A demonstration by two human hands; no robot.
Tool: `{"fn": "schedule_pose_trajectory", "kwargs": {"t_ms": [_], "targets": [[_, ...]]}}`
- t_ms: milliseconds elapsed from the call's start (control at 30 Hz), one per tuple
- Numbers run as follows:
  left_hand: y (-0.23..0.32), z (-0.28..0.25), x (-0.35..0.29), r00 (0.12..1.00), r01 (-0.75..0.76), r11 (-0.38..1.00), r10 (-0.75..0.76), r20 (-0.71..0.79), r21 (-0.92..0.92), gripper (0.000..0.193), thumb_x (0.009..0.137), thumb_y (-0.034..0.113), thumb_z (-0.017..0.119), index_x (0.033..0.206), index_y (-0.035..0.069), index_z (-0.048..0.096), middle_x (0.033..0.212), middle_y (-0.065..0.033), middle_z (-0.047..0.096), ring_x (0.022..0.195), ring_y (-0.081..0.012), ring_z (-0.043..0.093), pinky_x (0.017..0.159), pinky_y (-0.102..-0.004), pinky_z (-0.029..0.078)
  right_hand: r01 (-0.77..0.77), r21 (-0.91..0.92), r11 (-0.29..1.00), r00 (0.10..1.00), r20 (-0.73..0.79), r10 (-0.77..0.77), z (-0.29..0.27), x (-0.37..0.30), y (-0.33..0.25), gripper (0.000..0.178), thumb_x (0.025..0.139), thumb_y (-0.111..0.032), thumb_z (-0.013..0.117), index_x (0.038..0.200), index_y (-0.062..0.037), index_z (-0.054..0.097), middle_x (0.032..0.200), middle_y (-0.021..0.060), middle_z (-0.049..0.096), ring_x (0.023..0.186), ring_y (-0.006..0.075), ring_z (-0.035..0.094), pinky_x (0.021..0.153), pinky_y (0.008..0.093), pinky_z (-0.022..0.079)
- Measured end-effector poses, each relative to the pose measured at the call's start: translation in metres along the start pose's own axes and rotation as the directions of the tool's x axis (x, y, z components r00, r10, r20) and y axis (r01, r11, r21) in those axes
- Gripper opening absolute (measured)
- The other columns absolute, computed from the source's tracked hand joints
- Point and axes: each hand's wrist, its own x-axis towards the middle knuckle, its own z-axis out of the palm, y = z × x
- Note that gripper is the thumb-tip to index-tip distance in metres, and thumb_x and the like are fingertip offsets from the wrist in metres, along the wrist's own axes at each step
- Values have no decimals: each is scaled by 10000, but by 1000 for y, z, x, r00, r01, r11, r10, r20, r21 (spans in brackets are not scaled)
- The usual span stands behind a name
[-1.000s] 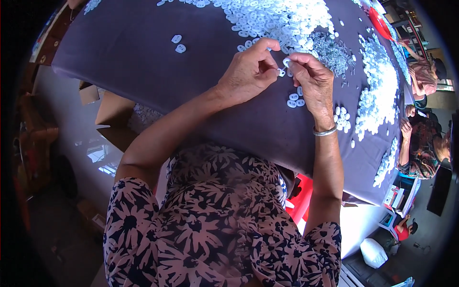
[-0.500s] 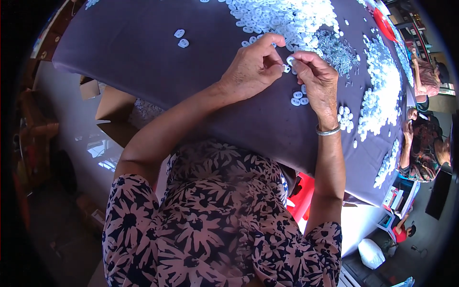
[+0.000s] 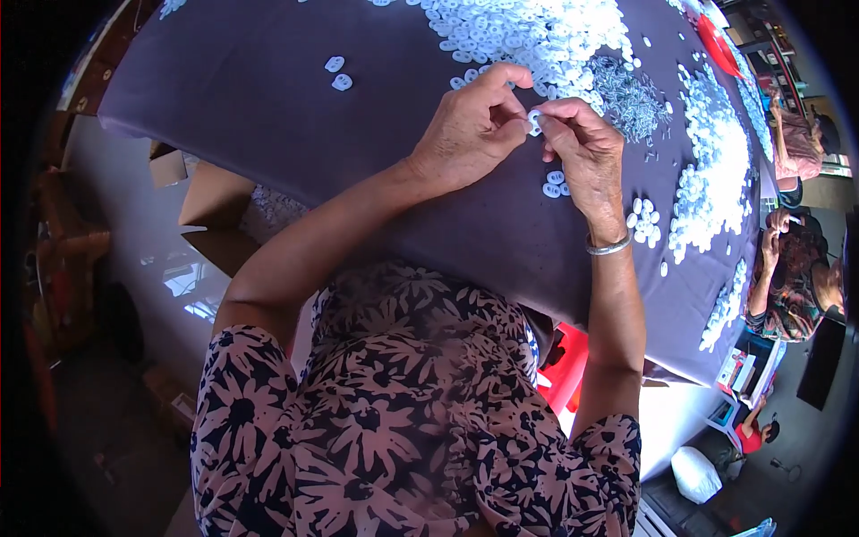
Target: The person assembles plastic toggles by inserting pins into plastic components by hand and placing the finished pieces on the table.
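My left hand (image 3: 470, 134) and my right hand (image 3: 586, 157) meet above the dark cloth, thumb and fingers of each closed in a pinch. Between their fingertips is a small white oval plastic piece with openings (image 3: 535, 123); the fingers partly cover it, and whether a metal part is in it is too small to tell. Just beyond lies a large heap of like white pieces (image 3: 528, 40). A pile of small metal parts (image 3: 626, 98) is past my right hand. A few loose white pieces (image 3: 555, 184) rest beside my right wrist.
Dark cloth covers the table (image 3: 403, 233). More white pieces (image 3: 716, 170) spread along its right side, near a red dish (image 3: 718, 45). Two lie at the left (image 3: 335, 63). An open cardboard box (image 3: 215, 201) stands below the left edge. Other people (image 3: 792, 268) sit at the right.
My right hand has shifted slightly left, bringing its white piece up against my left fingertips. My left hand has hardly moved. A person at the right has raised their hands.
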Motion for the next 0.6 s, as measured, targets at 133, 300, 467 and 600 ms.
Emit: {"fn": "schedule_pose_trajectory", "kwargs": {"t_ms": [133,300,467,600], "targets": [[5,-4,1,1000,16,1000,-16,14,-25,355,858,15,611,1177,31,456,824,1,598,707,-40,566,573,-185,467,29,22,999,998,62,-30,-1,1,6,158,846,59,597,978,-21,631,858,-15,607,650,30,519,556,183,457],[7,-5,3,1000,12,998,-11,9,-63,341,838,3,608,1148,40,471,779,-7,607,712,-52,575,631,-203,470,114,-106,988,992,62,-108,-1,-1,6,296,757,132,667,1003,-20,604,913,-15,599,737,33,563,636,185,501],[11,-7,4,999,46,981,-43,21,-189,324,828,-5,602,1125,28,476,773,-28,617,721,-65,578,658,-215,468,188,-218,958,982,10,-191,3,-1,8,310,733,105,708,996,-26,610,891,-14,608,719,27,559,624,167,492],[11,-9,3,998,53,982,-46,43,-182,312,841,9,603,1129,24,487,790,-31,616,734,-67,576,667,-219,468,227,-322,919,972,17,-234,4,-3,-3,321,717,80,732,995,-36,623,868,-11,613,695,26,551,607,164,482]]}}
